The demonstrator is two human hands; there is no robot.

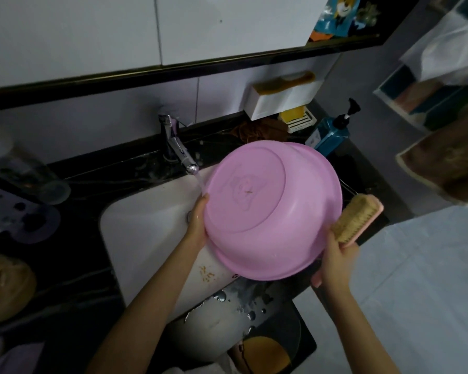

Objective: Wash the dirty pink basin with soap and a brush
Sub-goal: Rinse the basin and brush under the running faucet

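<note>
The pink basin [273, 209] is held tilted over the white sink [146, 220], its underside facing me, with a small brown speck near the middle of the base. My left hand [197, 222] grips its left rim, where the tap's water stream lands. My right hand [333, 263] holds a pink-backed scrubbing brush [357, 218], bristles toward me, next to the basin's right rim. The inside of the basin is hidden.
A chrome tap [179, 149] runs water. A blue pump bottle [333, 130] and yellow soap on a white rack [299, 118] stand at the back right of the black counter [73, 263]. A glass cup [27, 174] stands left. Food bits lie on the sink's front rim.
</note>
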